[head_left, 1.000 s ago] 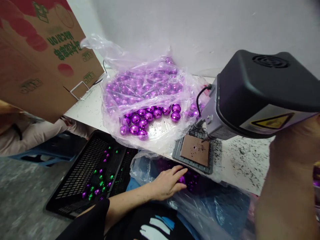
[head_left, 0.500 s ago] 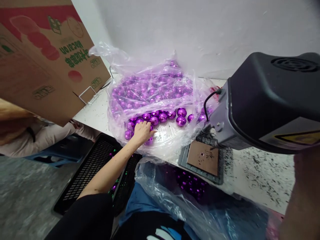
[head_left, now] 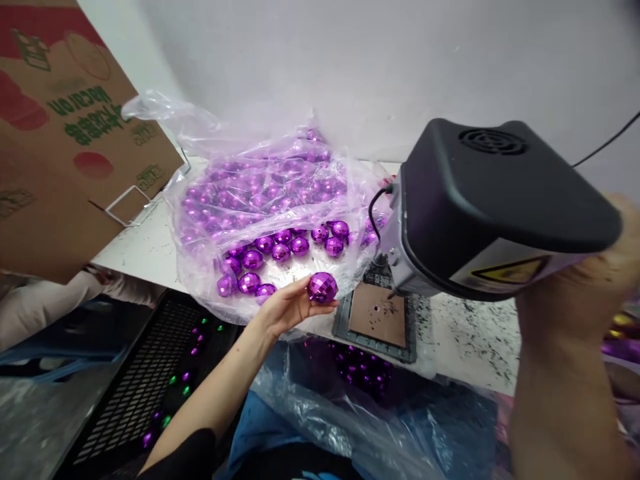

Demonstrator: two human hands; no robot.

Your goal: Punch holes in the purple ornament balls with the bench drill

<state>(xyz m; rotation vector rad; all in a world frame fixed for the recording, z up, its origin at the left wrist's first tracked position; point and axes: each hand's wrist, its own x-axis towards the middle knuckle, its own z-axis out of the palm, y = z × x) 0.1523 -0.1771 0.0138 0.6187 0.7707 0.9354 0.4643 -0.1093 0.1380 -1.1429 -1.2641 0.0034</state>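
Observation:
My left hand [head_left: 289, 308] holds a shiny purple faceted ball ornament [head_left: 323, 287] between thumb and fingers, just left of a bench machine's base. More purple ball ornaments [head_left: 251, 259] lie in and at the mouth of a clear plastic bag [head_left: 200, 263] on the table. The machine has a black housing [head_left: 480, 193] with a yellow warning label, above a brown plate [head_left: 377, 317] with a small hole. At the far right, my right hand [head_left: 617, 250] is against the housing's right end; its fingers are hidden behind the machine.
Dark shavings are scattered on the white table [head_left: 470, 340]. A cardboard box [head_left: 75, 153] leans at the left on a wire stand. Below the table are a black crate [head_left: 125, 380] with purple and green bits, and a clear bag [head_left: 320, 407] with purple balls. Another person's sleeve [head_left: 55, 310] shows at left.
My left hand has come out of the ornaments with one purple ball and moved right towards the machine's plate. The view has shifted right, showing more of my right hand.

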